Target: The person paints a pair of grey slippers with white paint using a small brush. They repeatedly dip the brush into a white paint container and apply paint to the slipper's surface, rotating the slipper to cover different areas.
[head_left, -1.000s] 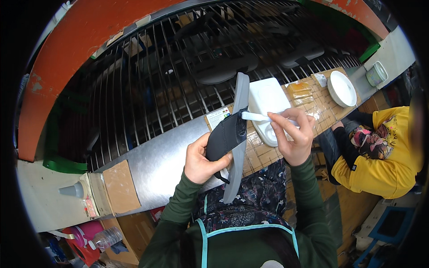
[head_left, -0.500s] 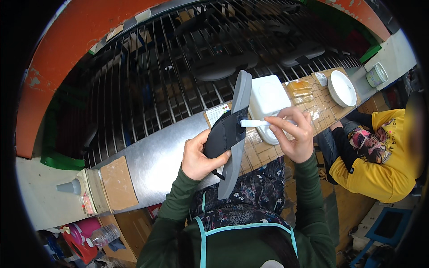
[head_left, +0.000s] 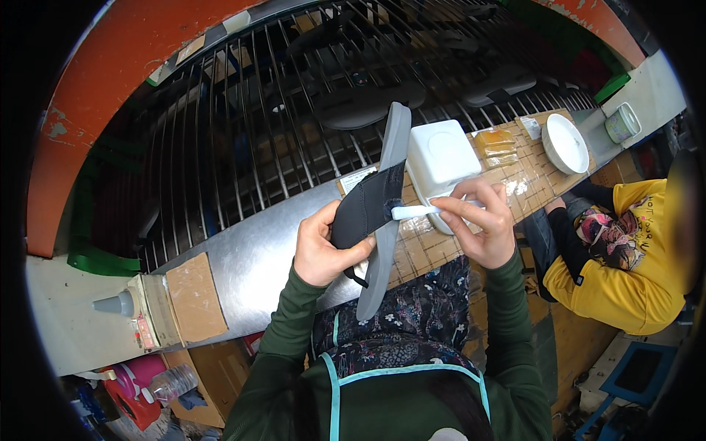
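Observation:
My left hand (head_left: pixel 323 250) is closed round a grey-soled sandal (head_left: pixel 397 136), its thumb pressing on the wide black strap (head_left: pixel 357 217). The sole stands on edge, toe end pointing away from me. My right hand (head_left: pixel 485 231) pinches a slim white brush (head_left: pixel 415 212). Its head touches the strap's end beside the sole; the bristles are hard to make out. Just beyond the brush stands a white plastic container (head_left: pixel 443 151), on a bench covered in patterned board (head_left: pixel 434 246).
A rack of metal rods (head_left: pixel 250 140) runs behind the bench, with dark grey soles (head_left: pixel 368 103) on it. Further right are an amber packet (head_left: pixel 496 147), a white bowl (head_left: pixel 565 143) and a cup (head_left: pixel 622 123). A person in yellow (head_left: pixel 625 287) sits at the right.
The sandal has tilted slightly and shifted a little left with my left hand. The brush has slid down and slightly left, its head staying at the strap's end.

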